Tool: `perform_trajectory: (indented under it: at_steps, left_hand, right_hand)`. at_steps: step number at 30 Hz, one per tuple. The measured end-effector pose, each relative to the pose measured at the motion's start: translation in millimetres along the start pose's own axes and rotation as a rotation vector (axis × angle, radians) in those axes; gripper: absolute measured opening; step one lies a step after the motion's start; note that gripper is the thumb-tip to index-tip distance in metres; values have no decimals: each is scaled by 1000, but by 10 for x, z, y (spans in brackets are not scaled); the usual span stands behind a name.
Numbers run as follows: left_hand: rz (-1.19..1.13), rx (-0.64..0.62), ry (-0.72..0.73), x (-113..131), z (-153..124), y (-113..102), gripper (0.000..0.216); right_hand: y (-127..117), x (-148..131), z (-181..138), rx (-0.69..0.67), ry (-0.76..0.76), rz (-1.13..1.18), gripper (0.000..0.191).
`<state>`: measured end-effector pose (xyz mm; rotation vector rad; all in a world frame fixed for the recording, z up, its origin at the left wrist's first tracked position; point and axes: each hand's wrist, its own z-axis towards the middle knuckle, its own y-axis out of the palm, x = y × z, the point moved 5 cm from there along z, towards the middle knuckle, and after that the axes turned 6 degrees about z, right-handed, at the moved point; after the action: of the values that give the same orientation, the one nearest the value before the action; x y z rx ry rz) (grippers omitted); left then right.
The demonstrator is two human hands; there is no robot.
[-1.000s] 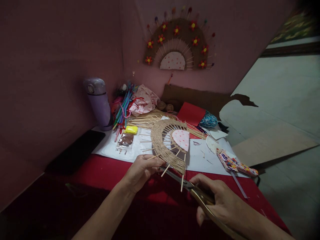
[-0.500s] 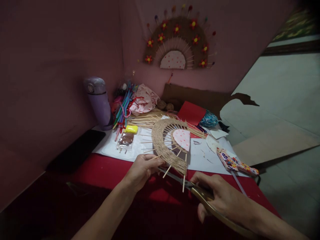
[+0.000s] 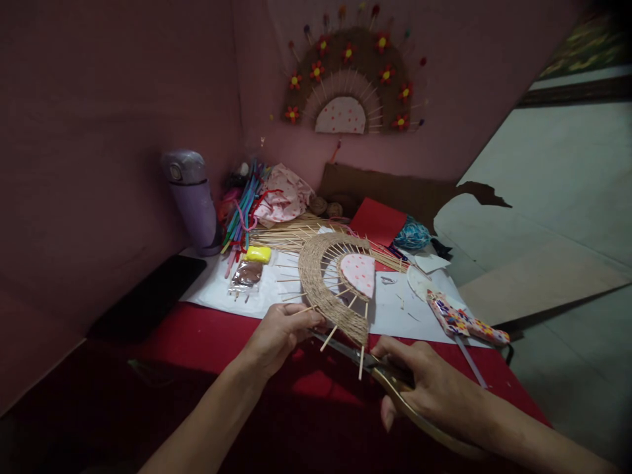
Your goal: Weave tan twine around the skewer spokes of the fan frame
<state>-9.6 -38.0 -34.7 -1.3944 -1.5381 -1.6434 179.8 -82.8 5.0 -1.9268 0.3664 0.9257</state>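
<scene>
My left hand point(image 3: 286, 332) pinches the lower edge of a half-round craft piece, its twine-wrapped band point(image 3: 315, 280) woven over thin wooden sticks. A pink dotted fabric half-circle point(image 3: 359, 273) sits at its centre. Stick ends poke out beyond the band, two of them pointing down toward me. My right hand point(image 3: 429, 385) is closed round the gold-coloured handles of a pair of scissors point(image 3: 390, 380). The blades lie under the piece's lower edge, beside the protruding sticks, with their tips close to my left fingers. Whether the blades touch a stick I cannot tell.
White paper point(image 3: 390, 313) covers part of the red table point(image 3: 217, 329). Around it are a purple bottle point(image 3: 192, 201), a black phone-like slab point(image 3: 148, 296), packed clay point(image 3: 247, 273), loose sticks point(image 3: 281, 236), blue yarn point(image 3: 413, 232) and a flower-patterned glue gun point(image 3: 459, 319). A similar finished piece point(image 3: 348, 72) hangs on the wall.
My right hand and the scissors have shifted slightly left, and the handles look closer together. The craft piece and my left hand stay nearly in place.
</scene>
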Motion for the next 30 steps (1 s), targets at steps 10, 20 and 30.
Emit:
perform_trajectory:
  at_steps: [10,20,30]
  left_hand:
    - [18,-17,-5,23,-18,13,13]
    - [16,-48,20,40,-43,52,13]
    - [-32,-32,9,-12,-12,28,17]
  right_hand:
    - [-59,-73,8,-44,38,-28,42]
    - [-53,-111,14,-17,39,-3,44]
    - [-30,110,-216,-19,111,-73,34]
